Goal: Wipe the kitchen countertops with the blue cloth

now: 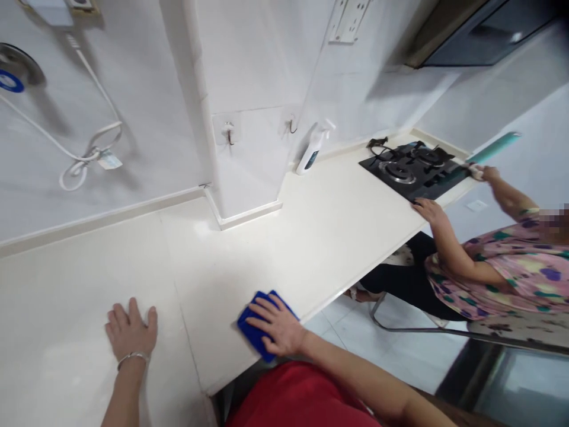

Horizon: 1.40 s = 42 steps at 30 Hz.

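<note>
My left hand [130,329] rests flat on the cream stone countertop [213,267], fingers apart, holding nothing, with a silver bangle [133,358] on the wrist. To its right, my right hand [276,325] presses down on a folded blue microfibre cloth [254,330] near the counter's front edge. The cloth's corners show around my fingers, and part of it hangs at the edge.
A seated person [498,276] in a floral top holds a teal-handled tool [493,148] over a black gas hob [411,172]. A white spray bottle [313,151] stands against the wall. Metal hooks [229,131] and a white cable [84,160] are on the walls.
</note>
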Tool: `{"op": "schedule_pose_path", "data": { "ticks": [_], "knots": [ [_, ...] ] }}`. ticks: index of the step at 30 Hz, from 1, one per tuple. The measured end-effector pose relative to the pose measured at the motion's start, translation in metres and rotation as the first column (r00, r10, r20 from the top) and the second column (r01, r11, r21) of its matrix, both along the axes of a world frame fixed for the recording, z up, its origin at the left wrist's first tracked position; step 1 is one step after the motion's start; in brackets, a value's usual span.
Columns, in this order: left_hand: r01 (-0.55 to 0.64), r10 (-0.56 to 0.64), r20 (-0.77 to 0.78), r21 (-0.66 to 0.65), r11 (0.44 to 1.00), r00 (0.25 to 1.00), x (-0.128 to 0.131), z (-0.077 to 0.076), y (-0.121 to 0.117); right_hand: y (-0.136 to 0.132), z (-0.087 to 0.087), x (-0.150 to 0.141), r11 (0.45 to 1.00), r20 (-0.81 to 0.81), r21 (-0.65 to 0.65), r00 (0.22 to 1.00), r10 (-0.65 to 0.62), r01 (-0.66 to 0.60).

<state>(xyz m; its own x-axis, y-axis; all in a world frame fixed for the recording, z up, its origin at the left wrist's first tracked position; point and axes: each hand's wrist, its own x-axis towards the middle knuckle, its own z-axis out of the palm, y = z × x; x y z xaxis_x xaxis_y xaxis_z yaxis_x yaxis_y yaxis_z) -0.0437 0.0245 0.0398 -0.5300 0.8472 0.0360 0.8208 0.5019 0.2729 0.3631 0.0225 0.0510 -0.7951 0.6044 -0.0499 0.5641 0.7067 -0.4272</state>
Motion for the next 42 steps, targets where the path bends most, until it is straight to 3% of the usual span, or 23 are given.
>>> {"op": "schedule_pose_path", "data": {
  "ticks": [6,8,10,13,18,23,27,31,38,42],
  "knots": [
    [-0.001,0.003,-0.041,0.05,0.999,0.999,0.008,0.001,-0.005,0.026,-0.012,0.12,0.952,0.189,0.165,0.939,-0.287,0.258],
    [0.001,0.001,-0.032,0.054,0.999,0.999,0.008,-0.001,-0.007,0.03,-0.015,0.136,0.932,0.218,0.221,0.916,-0.336,0.288],
    [-0.002,0.004,-0.025,0.057,0.998,1.0,0.007,-0.002,-0.008,0.026,-0.018,0.132,0.912,0.219,0.282,0.905,-0.364,0.298],
    [-0.003,0.005,-0.028,0.071,0.997,1.0,0.005,-0.006,-0.009,0.012,-0.02,0.091,0.926,0.204,0.304,0.934,-0.292,0.223],
    [0.005,-0.005,0.002,0.08,0.997,1.0,0.004,-0.01,-0.011,-0.01,-0.014,-0.018,0.988,0.175,0.106,0.98,0.089,-0.109],
    [-0.019,0.017,0.032,0.066,0.998,0.999,0.007,-0.009,-0.011,-0.024,0.002,-0.125,0.906,0.115,-0.071,0.898,0.424,-0.418],
    [-0.016,0.014,0.037,0.065,0.998,0.999,0.008,-0.009,-0.013,-0.037,0.011,-0.186,0.848,0.067,-0.111,0.847,0.527,-0.518],
    [-0.007,0.005,0.037,0.069,0.998,0.999,0.006,-0.009,-0.015,-0.032,0.013,-0.216,0.845,0.016,-0.093,0.848,0.53,-0.527],
    [-0.02,0.018,0.039,0.046,0.999,0.999,0.001,-0.01,-0.013,0.01,0.004,-0.221,0.858,-0.081,0.01,0.854,0.513,-0.514],
    [-0.006,0.006,0.014,0.032,0.999,1.0,-0.003,-0.011,-0.013,0.043,0.0,-0.215,0.938,-0.072,0.057,0.936,0.345,-0.341]
  ]
}}
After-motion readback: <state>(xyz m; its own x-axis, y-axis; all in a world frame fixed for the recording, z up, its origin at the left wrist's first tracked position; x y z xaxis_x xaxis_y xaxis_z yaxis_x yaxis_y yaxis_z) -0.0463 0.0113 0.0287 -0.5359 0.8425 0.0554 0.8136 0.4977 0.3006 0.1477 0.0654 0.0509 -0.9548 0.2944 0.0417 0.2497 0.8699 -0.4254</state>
